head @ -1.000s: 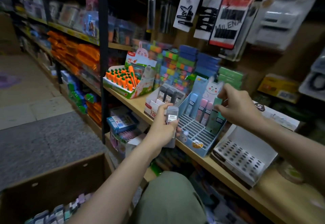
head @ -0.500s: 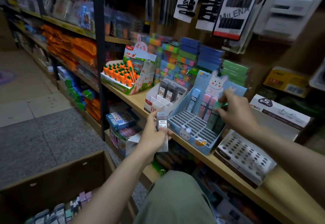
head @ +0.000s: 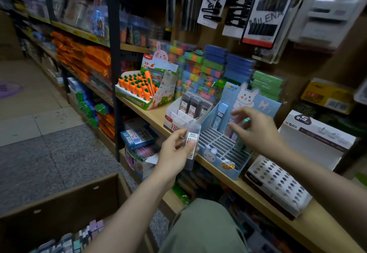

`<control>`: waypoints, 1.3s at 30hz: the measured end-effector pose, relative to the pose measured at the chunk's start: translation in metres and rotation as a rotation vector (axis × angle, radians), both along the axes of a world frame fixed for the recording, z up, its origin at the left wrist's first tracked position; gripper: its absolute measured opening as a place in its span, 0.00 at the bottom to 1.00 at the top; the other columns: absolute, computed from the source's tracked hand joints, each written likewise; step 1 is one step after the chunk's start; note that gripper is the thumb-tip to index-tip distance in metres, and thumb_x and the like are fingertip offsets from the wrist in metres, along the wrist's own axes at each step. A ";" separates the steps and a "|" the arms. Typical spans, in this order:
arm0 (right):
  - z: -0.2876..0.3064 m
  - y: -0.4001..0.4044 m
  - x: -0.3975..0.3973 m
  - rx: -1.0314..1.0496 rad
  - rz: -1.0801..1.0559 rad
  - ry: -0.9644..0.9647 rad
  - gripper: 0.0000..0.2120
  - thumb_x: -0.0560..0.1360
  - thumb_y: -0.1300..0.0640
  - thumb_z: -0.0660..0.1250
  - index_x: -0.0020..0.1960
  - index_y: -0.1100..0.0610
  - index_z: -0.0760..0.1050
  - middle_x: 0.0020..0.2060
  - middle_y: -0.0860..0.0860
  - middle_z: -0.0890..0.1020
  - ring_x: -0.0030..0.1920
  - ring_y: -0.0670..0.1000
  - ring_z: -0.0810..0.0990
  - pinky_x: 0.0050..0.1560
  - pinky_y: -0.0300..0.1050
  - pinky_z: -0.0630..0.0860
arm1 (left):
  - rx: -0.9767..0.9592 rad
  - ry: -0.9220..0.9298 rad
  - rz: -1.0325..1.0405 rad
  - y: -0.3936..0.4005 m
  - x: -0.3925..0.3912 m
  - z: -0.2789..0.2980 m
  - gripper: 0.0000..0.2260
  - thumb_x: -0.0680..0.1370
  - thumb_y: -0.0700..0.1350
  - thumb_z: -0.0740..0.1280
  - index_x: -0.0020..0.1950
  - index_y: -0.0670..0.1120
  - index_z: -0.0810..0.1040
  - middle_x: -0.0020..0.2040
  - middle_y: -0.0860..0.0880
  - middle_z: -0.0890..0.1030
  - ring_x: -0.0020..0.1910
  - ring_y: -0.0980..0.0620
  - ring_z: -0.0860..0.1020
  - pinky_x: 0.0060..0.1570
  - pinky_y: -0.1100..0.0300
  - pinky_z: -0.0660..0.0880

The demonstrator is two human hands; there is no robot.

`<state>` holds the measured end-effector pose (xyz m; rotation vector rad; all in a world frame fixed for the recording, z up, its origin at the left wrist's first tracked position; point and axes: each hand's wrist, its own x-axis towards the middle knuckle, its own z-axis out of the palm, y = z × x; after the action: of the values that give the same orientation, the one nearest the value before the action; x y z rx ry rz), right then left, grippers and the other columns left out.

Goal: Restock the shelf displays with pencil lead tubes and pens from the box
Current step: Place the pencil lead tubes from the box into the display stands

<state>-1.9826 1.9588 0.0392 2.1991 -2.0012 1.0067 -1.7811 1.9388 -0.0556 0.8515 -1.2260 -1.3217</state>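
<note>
Down a little comes the left hand [head: 174, 149], gripping a stack of lead tubes [head: 192, 143] just in front of the white tray [head: 174, 113]. To its right, the right hand [head: 256, 131] has let go; its loose fingers hover over the blue tray [head: 220, 145]. The stack could slip and fall to the floor, because the hold looks loose.

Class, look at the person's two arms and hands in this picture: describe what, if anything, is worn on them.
Both forearms are bare as far as the picture shows: no sleeves, gloves or watch in view. The left hand and right hand show no rings or markings that I can make out, though the picture is slightly blurred.
</note>
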 end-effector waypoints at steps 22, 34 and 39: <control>0.045 -0.120 0.022 -0.184 0.019 -0.042 0.06 0.74 0.55 0.73 0.48 0.48 0.77 0.40 0.46 0.82 0.33 0.40 0.80 0.35 0.28 0.73 | -0.041 -0.476 0.229 -0.093 0.024 0.001 0.48 0.64 0.59 0.78 0.77 0.52 0.56 0.73 0.55 0.57 0.72 0.53 0.61 0.70 0.56 0.63; 0.004 -0.133 0.029 -0.094 0.007 0.139 0.08 0.73 0.53 0.74 0.51 0.53 0.83 0.38 0.46 0.80 0.40 0.46 0.78 0.45 0.42 0.75 | -0.172 -0.533 0.319 -0.108 -0.001 -0.019 0.57 0.60 0.55 0.81 0.78 0.50 0.48 0.74 0.52 0.55 0.74 0.52 0.54 0.66 0.61 0.55; -0.005 -0.136 0.030 -0.120 -0.052 0.196 0.09 0.73 0.52 0.73 0.51 0.52 0.85 0.47 0.52 0.80 0.48 0.51 0.76 0.47 0.42 0.69 | -0.169 -0.520 0.313 -0.108 -0.001 -0.021 0.56 0.60 0.55 0.81 0.77 0.52 0.49 0.74 0.54 0.55 0.74 0.52 0.54 0.68 0.58 0.56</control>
<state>-1.9530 1.8225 0.0337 2.0837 -1.8526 0.8456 -1.7825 1.8307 -0.0764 1.2530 -1.5016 -0.7522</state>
